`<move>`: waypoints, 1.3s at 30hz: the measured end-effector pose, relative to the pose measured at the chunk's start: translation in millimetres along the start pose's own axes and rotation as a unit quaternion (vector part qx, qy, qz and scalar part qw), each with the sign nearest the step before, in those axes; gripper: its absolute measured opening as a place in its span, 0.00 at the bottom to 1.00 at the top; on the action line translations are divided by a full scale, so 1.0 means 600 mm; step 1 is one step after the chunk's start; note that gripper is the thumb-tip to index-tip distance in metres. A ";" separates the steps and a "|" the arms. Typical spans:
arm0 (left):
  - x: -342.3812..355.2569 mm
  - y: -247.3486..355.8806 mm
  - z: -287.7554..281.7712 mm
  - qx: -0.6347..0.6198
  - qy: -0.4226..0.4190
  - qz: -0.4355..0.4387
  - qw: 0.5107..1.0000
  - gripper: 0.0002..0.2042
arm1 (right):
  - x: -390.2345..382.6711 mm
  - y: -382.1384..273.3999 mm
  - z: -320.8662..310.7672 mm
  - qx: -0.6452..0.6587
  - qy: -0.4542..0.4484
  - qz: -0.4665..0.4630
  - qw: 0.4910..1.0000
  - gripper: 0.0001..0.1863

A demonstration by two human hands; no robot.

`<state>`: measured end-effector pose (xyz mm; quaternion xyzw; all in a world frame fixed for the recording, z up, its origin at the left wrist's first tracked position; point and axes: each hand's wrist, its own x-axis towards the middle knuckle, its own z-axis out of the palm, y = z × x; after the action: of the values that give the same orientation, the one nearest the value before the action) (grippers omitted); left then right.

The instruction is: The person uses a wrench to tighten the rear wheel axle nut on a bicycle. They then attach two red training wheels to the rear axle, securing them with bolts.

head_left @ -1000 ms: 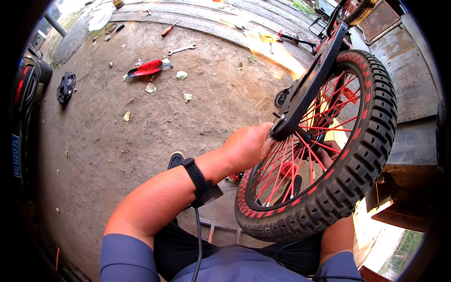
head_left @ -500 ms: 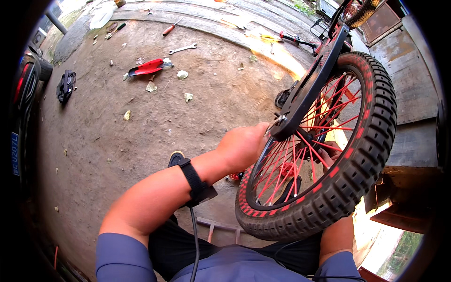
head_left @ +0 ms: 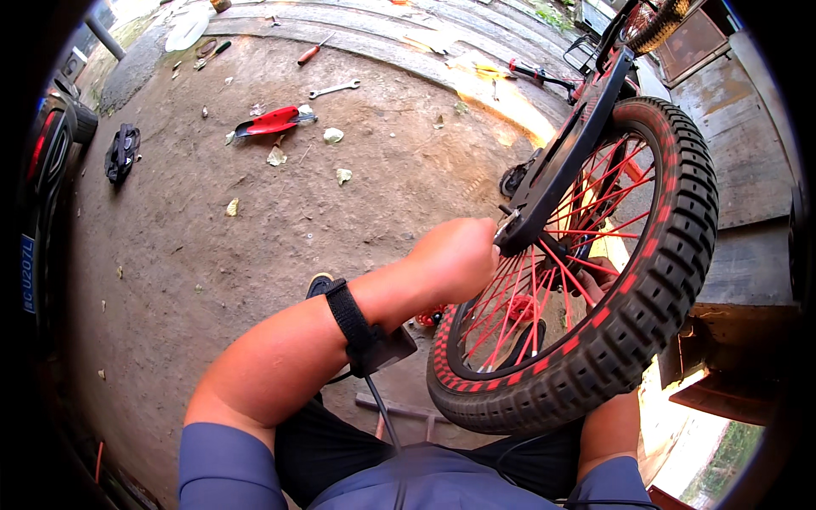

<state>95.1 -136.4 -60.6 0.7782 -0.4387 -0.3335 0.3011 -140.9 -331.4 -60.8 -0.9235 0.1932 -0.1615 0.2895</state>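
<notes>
The left hand (head_left: 455,259) sits a little lower on the axle end at the fork tip (head_left: 514,229) than a second ago, its wrist dropping. The knobby wheel (head_left: 595,280) tilts slightly further right, and the red spokes (head_left: 544,289) stand at a new angle.
</notes>
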 end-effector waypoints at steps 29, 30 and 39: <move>0.096 0.100 -0.103 0.122 -0.335 -0.054 0.933 0.13 | -0.005 -0.005 0.000 0.116 -0.013 0.094 0.989 0.11; 0.100 0.102 -0.102 0.142 -0.339 -0.049 0.929 0.13 | -0.004 -0.002 -0.002 0.116 -0.012 0.087 0.989 0.11; 0.104 0.110 -0.084 0.334 -0.322 0.046 0.885 0.09 | -0.005 0.000 0.003 0.125 -0.018 0.059 0.990 0.11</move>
<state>127.4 -211.0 3.6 0.6616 -0.6318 -0.3858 -0.1193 -142.7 -329.7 -62.6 -0.8697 0.2204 -0.1506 0.4151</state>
